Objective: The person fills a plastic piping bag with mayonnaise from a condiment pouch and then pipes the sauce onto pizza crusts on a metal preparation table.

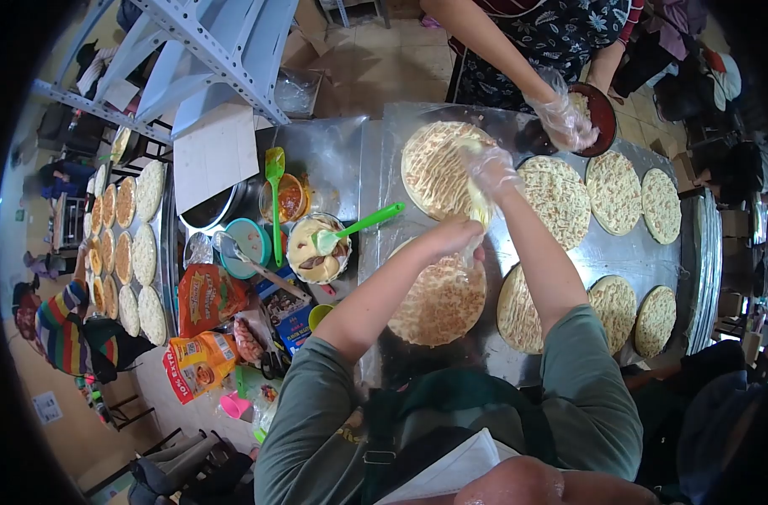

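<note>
A clear plastic piping bag (482,209) with pale cream hangs between my hands, over the edge of a round flat base (438,164) with cream lines and brown bits. My left hand (458,237), bare, is closed around the bag's lower part. Higher up, my right hand (491,172), in a clear plastic glove, grips the bag; its fingers are partly blurred. Below my left hand lies another round base (438,307) with brown bits. To the right, a cream-striped base (555,200) sits beside several others on the metal table (502,360).
Across the table a co-worker's gloved hand (569,124) is over a dark red bowl (601,118). At left stand a cream bowl (318,268) with a green spatula (371,220), a sauce tub (289,200), a teal-rimmed tub (247,244) and orange packets (205,358). A metal rack (207,63) rises behind.
</note>
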